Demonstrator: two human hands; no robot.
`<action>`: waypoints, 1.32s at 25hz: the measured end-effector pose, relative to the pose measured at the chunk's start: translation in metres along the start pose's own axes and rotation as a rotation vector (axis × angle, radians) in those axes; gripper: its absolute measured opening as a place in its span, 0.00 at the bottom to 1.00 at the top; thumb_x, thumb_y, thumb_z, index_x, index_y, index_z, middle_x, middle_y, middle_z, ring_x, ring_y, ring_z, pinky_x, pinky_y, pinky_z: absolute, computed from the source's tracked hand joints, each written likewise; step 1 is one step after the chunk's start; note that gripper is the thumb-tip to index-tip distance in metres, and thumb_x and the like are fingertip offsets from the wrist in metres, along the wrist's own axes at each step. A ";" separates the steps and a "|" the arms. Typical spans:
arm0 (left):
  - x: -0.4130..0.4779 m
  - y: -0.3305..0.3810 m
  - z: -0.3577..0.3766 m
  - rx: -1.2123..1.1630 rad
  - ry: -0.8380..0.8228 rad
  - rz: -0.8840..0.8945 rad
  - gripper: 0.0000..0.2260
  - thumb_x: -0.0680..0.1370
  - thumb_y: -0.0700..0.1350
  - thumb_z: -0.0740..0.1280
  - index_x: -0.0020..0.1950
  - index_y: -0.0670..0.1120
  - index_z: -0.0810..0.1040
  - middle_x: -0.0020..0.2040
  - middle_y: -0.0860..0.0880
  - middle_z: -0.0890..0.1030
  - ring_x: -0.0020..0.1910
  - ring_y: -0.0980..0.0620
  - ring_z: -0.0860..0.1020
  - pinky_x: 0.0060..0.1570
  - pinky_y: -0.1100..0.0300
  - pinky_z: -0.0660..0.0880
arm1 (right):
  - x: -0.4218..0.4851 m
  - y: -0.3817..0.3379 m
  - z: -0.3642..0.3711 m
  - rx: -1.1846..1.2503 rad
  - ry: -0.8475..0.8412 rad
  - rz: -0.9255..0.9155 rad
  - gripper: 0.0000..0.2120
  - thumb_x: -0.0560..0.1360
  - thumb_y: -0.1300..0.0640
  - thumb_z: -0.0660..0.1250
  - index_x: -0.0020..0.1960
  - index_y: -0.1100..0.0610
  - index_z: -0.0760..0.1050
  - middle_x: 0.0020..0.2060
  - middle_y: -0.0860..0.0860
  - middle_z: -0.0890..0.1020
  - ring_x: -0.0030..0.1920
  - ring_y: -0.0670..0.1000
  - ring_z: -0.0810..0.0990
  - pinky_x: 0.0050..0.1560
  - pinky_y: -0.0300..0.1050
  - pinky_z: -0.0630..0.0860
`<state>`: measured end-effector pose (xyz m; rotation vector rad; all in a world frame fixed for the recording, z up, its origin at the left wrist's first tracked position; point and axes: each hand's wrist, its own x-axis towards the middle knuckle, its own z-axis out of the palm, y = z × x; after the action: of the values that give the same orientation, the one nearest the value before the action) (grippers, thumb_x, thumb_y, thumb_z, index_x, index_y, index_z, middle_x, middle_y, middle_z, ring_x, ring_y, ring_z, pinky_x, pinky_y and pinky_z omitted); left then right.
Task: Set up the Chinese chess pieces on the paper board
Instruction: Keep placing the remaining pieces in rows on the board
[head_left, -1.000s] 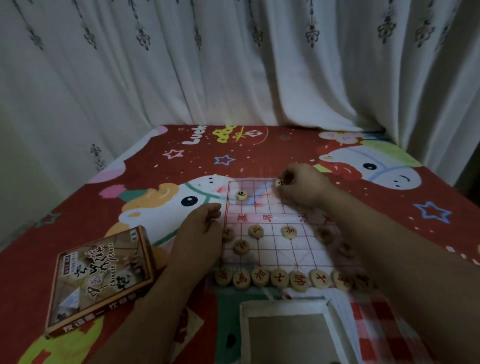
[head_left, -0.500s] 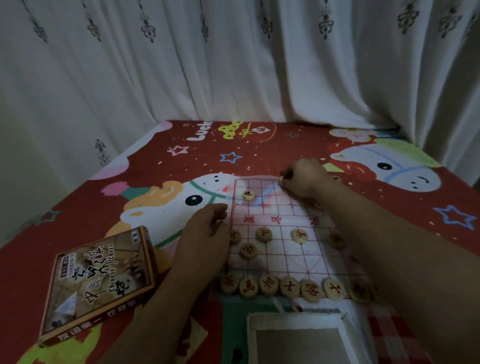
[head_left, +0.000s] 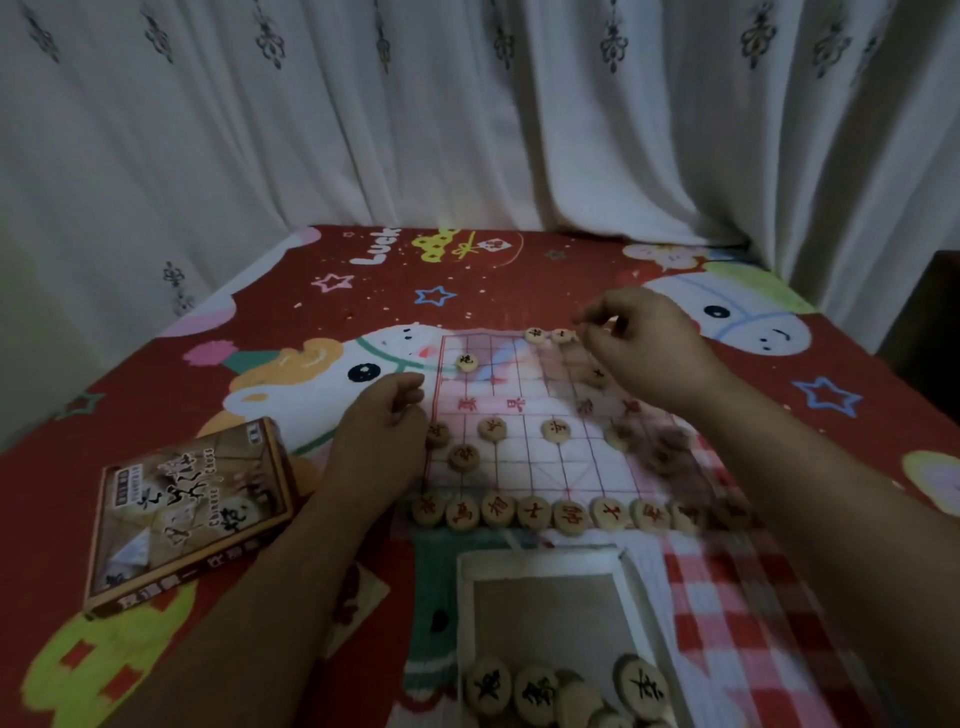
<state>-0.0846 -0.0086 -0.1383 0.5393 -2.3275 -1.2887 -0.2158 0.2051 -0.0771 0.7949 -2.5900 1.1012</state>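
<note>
The paper board (head_left: 524, 465) lies on the red cloth. Red-lettered wooden pieces (head_left: 535, 512) line its near edge, and a few more (head_left: 492, 429) stand two rows farther in. A black-lettered piece (head_left: 467, 362) sits at the far left, and two others (head_left: 536, 335) stand side by side on the far edge. My right hand (head_left: 644, 348) hovers just right of those two, fingers curled and tips pinched on what looks like a chess piece. My left hand (head_left: 382, 436) rests loosely curled on the board's left edge and holds nothing.
A white box tray (head_left: 467, 587) near me holds several black-lettered pieces (head_left: 535, 693). The chess box lid (head_left: 189, 512) lies at the left on the red cartoon cloth (head_left: 519, 270). White curtains (head_left: 467, 114) hang behind the table.
Two black-lettered pieces now stand on the board's far edge where my right hand was. That hand has lifted and shifted slightly right. The view has tilted down and shows the tray's pieces.
</note>
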 end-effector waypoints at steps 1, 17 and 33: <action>0.000 0.000 0.000 0.017 0.000 0.007 0.17 0.79 0.38 0.61 0.68 0.47 0.74 0.57 0.53 0.76 0.55 0.54 0.75 0.51 0.61 0.71 | -0.024 -0.010 -0.005 0.093 -0.051 -0.001 0.04 0.78 0.57 0.68 0.50 0.51 0.81 0.41 0.41 0.79 0.37 0.43 0.78 0.36 0.37 0.74; -0.001 -0.004 0.003 0.065 0.016 0.076 0.16 0.78 0.38 0.60 0.65 0.43 0.75 0.57 0.47 0.79 0.53 0.49 0.78 0.52 0.54 0.77 | -0.137 -0.036 -0.052 -0.068 -1.080 0.018 0.16 0.68 0.52 0.80 0.53 0.44 0.81 0.48 0.45 0.81 0.43 0.41 0.80 0.45 0.41 0.78; 0.001 -0.006 0.003 0.036 0.009 0.058 0.16 0.78 0.38 0.61 0.66 0.44 0.75 0.58 0.49 0.78 0.55 0.50 0.77 0.54 0.54 0.76 | -0.138 -0.035 -0.042 -0.035 -0.931 0.058 0.13 0.68 0.50 0.79 0.50 0.45 0.80 0.46 0.43 0.81 0.38 0.36 0.77 0.37 0.33 0.73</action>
<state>-0.0856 -0.0101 -0.1446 0.4839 -2.3451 -1.2182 -0.0826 0.2698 -0.0812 1.5113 -3.3494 0.7937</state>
